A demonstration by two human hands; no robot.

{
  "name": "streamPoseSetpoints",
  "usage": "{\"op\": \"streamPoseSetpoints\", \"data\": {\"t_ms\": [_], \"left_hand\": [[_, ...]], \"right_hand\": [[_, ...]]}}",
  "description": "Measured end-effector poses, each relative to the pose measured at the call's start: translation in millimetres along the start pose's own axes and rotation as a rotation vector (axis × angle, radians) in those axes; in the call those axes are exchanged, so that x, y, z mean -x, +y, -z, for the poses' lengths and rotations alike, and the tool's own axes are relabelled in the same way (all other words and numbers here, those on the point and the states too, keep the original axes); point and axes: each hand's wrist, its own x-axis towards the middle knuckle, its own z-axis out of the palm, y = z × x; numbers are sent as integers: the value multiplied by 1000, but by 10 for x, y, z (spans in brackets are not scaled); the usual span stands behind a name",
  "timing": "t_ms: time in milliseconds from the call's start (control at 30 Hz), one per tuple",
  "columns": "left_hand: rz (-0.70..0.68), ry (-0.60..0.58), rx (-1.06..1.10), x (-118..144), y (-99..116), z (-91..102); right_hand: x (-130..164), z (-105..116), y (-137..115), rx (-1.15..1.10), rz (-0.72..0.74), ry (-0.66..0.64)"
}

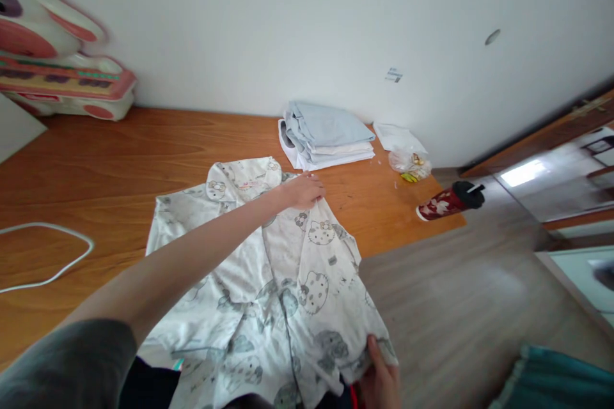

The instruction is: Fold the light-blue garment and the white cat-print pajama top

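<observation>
A white shirt [268,281] printed with cartoon cats lies spread on the wooden table [119,160]. My left hand [302,190] reaches across it and pinches the fabric near the shoulder, at the far right edge. At the near edge, my right hand [381,380] grips the shirt's lower corner. The shirt's hem hangs over the table's front edge toward me.
A stack of folded pale blue and white clothes [326,137] sits by the wall. Beside it lie a paper [398,137] and a small plastic bag [410,165]. A dark red tumbler [448,201] stands at the table corner. A white cable [52,255] loops at left; a toy [57,70] stands far left.
</observation>
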Motion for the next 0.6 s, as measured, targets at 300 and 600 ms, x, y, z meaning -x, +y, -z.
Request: {"op": "streamPoseSetpoints", "data": {"t_ms": [300, 600], "left_hand": [[4, 66, 29, -33, -175, -47], [104, -34, -105, -136, -191, -104]], "right_hand": [[-358, 162, 352, -116, -97, -35], [-526, 378, 263, 27, 51, -135]]}}
